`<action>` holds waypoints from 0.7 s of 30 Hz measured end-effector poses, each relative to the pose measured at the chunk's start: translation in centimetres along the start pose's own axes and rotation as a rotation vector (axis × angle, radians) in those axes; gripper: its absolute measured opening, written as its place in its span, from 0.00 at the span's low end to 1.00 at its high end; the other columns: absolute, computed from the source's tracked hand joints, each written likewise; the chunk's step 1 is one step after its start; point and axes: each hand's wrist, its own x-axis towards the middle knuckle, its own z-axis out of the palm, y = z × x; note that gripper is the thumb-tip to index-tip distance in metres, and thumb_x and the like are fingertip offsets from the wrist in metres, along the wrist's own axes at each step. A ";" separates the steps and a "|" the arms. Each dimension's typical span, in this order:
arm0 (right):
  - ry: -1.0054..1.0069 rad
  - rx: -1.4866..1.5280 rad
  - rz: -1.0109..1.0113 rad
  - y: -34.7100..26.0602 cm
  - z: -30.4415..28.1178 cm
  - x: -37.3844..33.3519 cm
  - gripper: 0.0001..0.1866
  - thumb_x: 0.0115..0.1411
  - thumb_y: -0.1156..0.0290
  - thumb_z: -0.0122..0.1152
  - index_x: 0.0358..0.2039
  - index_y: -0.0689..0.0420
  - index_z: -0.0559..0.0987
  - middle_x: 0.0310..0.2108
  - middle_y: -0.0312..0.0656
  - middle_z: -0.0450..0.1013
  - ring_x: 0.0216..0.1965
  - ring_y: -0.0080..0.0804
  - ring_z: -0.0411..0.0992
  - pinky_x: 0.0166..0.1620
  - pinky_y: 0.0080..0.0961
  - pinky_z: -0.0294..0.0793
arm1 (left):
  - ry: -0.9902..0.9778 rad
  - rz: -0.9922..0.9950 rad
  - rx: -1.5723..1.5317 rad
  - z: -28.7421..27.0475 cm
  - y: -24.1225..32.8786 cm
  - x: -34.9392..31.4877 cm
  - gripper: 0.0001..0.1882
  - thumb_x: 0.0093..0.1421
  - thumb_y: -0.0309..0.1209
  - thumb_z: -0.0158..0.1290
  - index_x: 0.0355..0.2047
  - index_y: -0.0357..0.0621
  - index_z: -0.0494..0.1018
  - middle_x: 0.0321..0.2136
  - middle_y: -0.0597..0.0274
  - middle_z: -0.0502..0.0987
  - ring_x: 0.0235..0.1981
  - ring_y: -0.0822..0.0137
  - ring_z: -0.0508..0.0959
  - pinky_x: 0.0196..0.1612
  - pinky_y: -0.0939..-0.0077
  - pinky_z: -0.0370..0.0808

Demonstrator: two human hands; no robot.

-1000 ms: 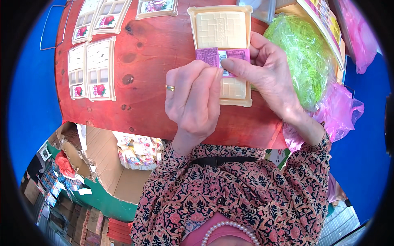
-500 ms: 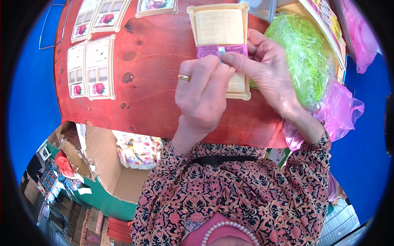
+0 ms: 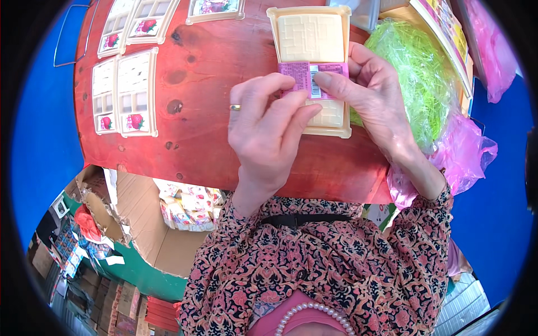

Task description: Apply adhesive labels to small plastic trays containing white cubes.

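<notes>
A cream plastic tray (image 3: 311,36) with a woven pattern stands upright before me at the table's right half. Across its middle lies a purple label (image 3: 298,71) with a barcode. My right hand (image 3: 381,98) grips the tray's right edge, its thumb pressed on the label beside the barcode and the fingers behind. My left hand (image 3: 260,123), with a gold ring, hovers at the label's left side. Its fingers are apart and partly bent, with nothing visible in them; whether a fingertip touches the label I cannot tell.
Several filled trays with strawberry pictures (image 3: 134,121) rest on the red table (image 3: 224,73), left and far side. To the right sits a clear bag of green shredded filler (image 3: 412,78) beside pink plastic film (image 3: 459,148). Below the table's left edge is an open cardboard box (image 3: 140,207) holding small packets.
My left hand has drawn back left from the label and its fingers have spread, uncovering the barcode. The tray and my right hand have shifted slightly right.
</notes>
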 end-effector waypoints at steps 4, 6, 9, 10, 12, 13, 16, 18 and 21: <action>-0.046 0.001 0.013 -0.8 0.3 -0.6 0.20 0.53 0.75 0.60 0.46 0.64 0.69 0.36 0.40 0.75 0.35 0.18 0.72 0.40 0.16 0.72 | 0.220 -0.315 -0.244 0.4 0.3 -0.1 0.14 0.45 0.23 0.61 0.33 0.34 0.72 0.32 0.56 0.73 0.31 0.67 0.73 0.31 0.80 0.72; -0.074 0.011 0.010 -0.9 0.6 -0.8 0.20 0.53 0.76 0.60 0.46 0.65 0.69 0.37 0.40 0.74 0.36 0.18 0.71 0.41 0.16 0.72 | 0.222 -0.788 -0.907 -0.2 0.6 0.7 0.15 0.51 0.25 0.59 0.38 0.32 0.69 0.33 0.58 0.73 0.33 0.72 0.74 0.34 0.83 0.73; -0.135 -0.010 -0.033 -0.7 0.8 -1.0 0.22 0.53 0.77 0.60 0.48 0.65 0.67 0.39 0.40 0.74 0.38 0.19 0.71 0.42 0.16 0.71 | 0.045 -0.860 -1.095 -0.4 0.0 0.0 0.15 0.56 0.27 0.54 0.41 0.30 0.67 0.34 0.58 0.74 0.33 0.75 0.75 0.36 0.83 0.73; -0.152 0.006 -0.028 -0.5 0.7 -0.9 0.23 0.53 0.77 0.60 0.49 0.64 0.66 0.40 0.41 0.73 0.39 0.20 0.71 0.43 0.17 0.71 | 0.024 -0.902 -1.217 -0.4 0.1 0.1 0.15 0.58 0.28 0.52 0.41 0.31 0.67 0.34 0.57 0.75 0.32 0.75 0.75 0.37 0.83 0.74; -0.169 0.022 -0.022 -0.5 0.5 -0.8 0.24 0.53 0.78 0.59 0.50 0.64 0.66 0.41 0.41 0.73 0.41 0.20 0.71 0.44 0.17 0.71 | 0.018 -0.906 -1.204 -0.5 0.1 0.0 0.15 0.59 0.29 0.51 0.42 0.31 0.68 0.35 0.56 0.76 0.33 0.75 0.76 0.37 0.82 0.74; -0.195 0.031 -0.005 -0.7 0.4 -0.8 0.24 0.52 0.78 0.60 0.51 0.65 0.65 0.42 0.41 0.73 0.41 0.21 0.70 0.45 0.18 0.71 | 0.015 -0.922 -1.242 -0.6 0.1 0.1 0.14 0.59 0.29 0.50 0.42 0.31 0.68 0.35 0.56 0.76 0.33 0.74 0.76 0.38 0.82 0.74; -0.213 0.071 0.016 -0.8 0.2 -0.6 0.26 0.52 0.77 0.61 0.51 0.64 0.65 0.43 0.42 0.72 0.42 0.22 0.70 0.46 0.18 0.70 | 0.018 -0.949 -1.281 -0.5 0.1 0.4 0.14 0.59 0.29 0.50 0.41 0.31 0.68 0.35 0.56 0.76 0.33 0.74 0.76 0.38 0.82 0.74; -0.205 0.101 0.020 -0.9 0.0 -0.7 0.27 0.51 0.76 0.62 0.52 0.64 0.65 0.43 0.41 0.71 0.42 0.22 0.70 0.46 0.18 0.70 | 0.023 -0.960 -1.284 -0.2 0.2 0.4 0.13 0.59 0.29 0.49 0.41 0.31 0.69 0.34 0.57 0.76 0.33 0.74 0.77 0.37 0.81 0.74; -0.140 -0.182 -0.120 -1.7 0.3 -0.9 0.32 0.48 0.74 0.64 0.53 0.61 0.64 0.45 0.41 0.69 0.44 0.25 0.68 0.47 0.21 0.69 | 0.057 -1.003 -1.274 0.1 0.4 0.3 0.13 0.60 0.30 0.49 0.39 0.31 0.70 0.33 0.57 0.76 0.31 0.75 0.77 0.36 0.82 0.75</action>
